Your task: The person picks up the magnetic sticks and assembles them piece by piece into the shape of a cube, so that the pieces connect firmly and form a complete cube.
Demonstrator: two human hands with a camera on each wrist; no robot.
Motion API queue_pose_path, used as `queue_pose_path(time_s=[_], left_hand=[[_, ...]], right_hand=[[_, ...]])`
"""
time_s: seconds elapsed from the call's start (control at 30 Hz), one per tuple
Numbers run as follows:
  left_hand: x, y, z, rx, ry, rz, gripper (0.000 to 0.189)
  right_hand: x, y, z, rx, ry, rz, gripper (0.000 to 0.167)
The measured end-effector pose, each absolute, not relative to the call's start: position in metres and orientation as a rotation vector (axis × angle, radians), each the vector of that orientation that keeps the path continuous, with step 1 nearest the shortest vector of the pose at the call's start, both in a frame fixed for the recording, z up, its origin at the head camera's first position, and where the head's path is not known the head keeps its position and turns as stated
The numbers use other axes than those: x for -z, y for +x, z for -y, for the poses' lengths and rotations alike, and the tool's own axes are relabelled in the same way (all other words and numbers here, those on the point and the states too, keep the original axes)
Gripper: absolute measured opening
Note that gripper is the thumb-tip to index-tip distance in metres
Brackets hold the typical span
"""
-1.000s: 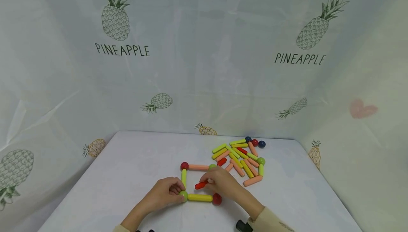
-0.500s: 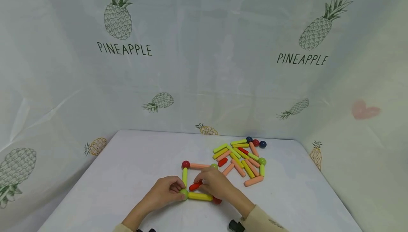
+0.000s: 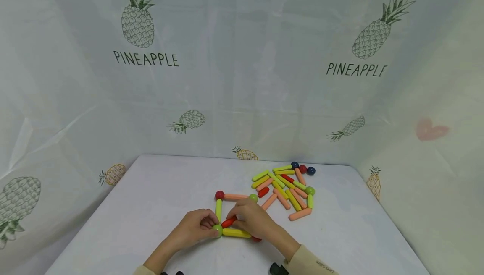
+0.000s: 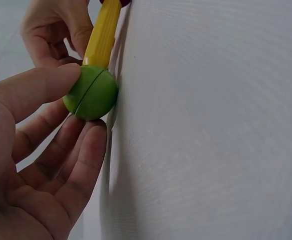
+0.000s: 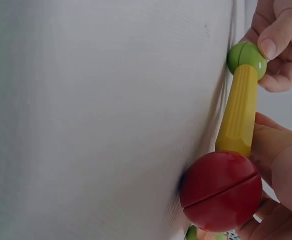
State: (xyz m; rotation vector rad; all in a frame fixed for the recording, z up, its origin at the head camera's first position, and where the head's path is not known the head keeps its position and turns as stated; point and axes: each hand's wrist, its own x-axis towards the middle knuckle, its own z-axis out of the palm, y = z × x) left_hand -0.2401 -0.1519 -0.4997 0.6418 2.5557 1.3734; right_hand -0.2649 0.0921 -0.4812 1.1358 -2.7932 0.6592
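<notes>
My left hand (image 3: pixel 194 227) pinches a green ball (image 4: pixel 91 93) at the near left corner of a frame of toy rods and balls on the white table. A yellow rod (image 3: pixel 237 233) runs from that ball to a red ball (image 5: pixel 221 191), partly covered by my right hand in the head view. Between the fingers of my right hand (image 3: pixel 252 218) is a short red rod (image 3: pixel 228 222), its free end close to the green ball. A lime rod (image 3: pixel 218 208) leads back to another red ball (image 3: pixel 219 195); a peach rod (image 3: pixel 235 197) joins that to a far green ball (image 3: pixel 253 198).
Right of the frame lies a loose group of lime, yellow, peach and red rods, including a peach rod (image 3: pixel 300 214). A green ball (image 3: pixel 310 190) sits among them, with a dark blue ball (image 3: pixel 311 170) behind. Pineapple-printed cloth (image 3: pixel 242 77) hangs around the table.
My right hand has moved left with the red rod, bringing its end close to the near green ball. The left hand keeps its hold on that ball.
</notes>
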Motion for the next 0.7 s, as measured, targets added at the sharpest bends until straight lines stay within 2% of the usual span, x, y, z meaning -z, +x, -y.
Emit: queue_pose_path(time_s=[0.47, 0.7], left_hand=[[0.491, -0.244, 0.137, -1.208, 0.780, -2.738, 0.013], [0.491, -0.245, 0.127, -1.111, 0.727, -2.835, 0.009]], right_hand=[[0.486, -0.265, -0.093, -0.746, 1.128, 2.720, 0.017], [0.488, -0.265, -0.094, -0.772, 1.130, 2.716, 0.017]])
